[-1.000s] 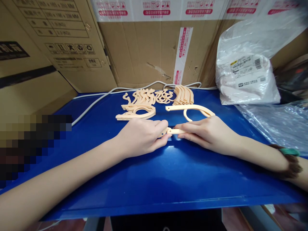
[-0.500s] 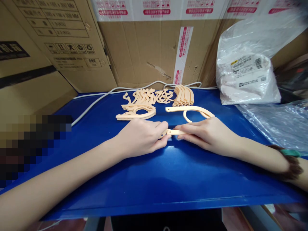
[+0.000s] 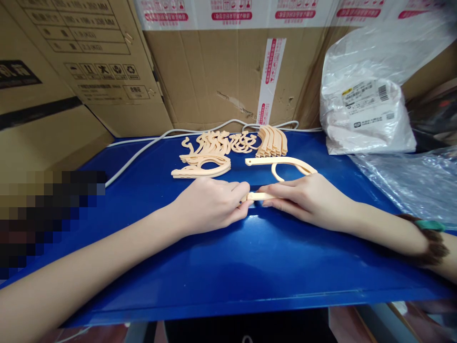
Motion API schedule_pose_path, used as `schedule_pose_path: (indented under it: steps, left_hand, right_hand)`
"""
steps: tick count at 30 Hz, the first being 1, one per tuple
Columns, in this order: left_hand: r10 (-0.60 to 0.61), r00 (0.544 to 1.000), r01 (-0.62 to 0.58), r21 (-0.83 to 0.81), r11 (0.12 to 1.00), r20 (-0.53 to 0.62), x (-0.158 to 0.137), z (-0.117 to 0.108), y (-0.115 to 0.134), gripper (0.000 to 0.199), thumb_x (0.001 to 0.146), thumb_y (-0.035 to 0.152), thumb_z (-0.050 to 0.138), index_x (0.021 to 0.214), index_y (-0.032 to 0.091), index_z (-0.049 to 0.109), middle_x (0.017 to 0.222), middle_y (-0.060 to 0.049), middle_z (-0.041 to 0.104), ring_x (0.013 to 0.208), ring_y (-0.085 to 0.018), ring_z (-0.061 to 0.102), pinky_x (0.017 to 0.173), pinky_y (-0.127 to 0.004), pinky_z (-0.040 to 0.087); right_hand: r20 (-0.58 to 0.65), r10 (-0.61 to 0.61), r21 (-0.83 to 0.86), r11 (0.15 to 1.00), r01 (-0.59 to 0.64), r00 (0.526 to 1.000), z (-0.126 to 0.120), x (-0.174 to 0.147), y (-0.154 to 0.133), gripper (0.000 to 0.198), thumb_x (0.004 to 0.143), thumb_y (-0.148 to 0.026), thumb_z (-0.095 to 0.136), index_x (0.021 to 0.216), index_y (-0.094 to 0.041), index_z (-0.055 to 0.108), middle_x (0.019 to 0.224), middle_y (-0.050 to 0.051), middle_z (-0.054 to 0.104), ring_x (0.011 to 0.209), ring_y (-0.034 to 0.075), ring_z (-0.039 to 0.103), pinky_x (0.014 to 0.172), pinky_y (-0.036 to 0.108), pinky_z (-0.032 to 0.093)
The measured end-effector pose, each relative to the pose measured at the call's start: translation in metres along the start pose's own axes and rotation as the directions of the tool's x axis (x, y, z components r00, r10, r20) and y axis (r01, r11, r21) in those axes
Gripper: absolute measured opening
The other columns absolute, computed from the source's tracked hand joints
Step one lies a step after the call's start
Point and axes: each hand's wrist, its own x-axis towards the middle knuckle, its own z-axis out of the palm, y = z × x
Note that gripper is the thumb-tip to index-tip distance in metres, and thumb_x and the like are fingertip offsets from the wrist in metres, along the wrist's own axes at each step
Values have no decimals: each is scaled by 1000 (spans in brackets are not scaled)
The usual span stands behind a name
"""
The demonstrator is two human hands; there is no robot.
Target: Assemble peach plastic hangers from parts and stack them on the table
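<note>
Two hands work close together at the centre of the frame, over the blue bench (image 3: 250,271), holding a cream piece (image 3: 263,196) between them. It is smooth, pale and slim like a bar, with a rounded left end that bears a small dark hole; much of it is hidden by fingers. The left hand (image 3: 212,202) is curled nearly closed, thumb and forefinger pinching a small cream portion at that end. The right hand (image 3: 309,197) has longer, straighter fingers pressed together, gripping the bar between thumb and forefinger. Whether the piece touches the bench, I cannot tell. Compared with one second ago, less of the portion in the left fingers shows, its holed face now mostly out of sight. The curved arm (image 3: 267,161) above the right hand lies as it did.
</note>
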Motion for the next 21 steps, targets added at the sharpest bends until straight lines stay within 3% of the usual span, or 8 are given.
schedule_pose_path:
  steps: [14,21]
  left_hand:
    - [23,1000,-23,-17,1000,11,-2,1,-1,25,93,27,43,72,18,52,57,4,60,49,-11,59,43,-26,27]
    - [90,991,-67,-207,976,100,-2,0,-5,17,88,22,40,79,18,54,62,4,61,52,-12,60,45,-26,30]
  right_hand:
    - [22,-43,-8,999,44,999,-1,0,1,31,100,-35,42,117,-23,65,98,4,75,75,16,70,63,25,45]
    - [-12,-92,-47,995,91,996,-4,0,3,35,100,-40,41,111,-22,69,96,5,76,78,18,69,72,30,47]
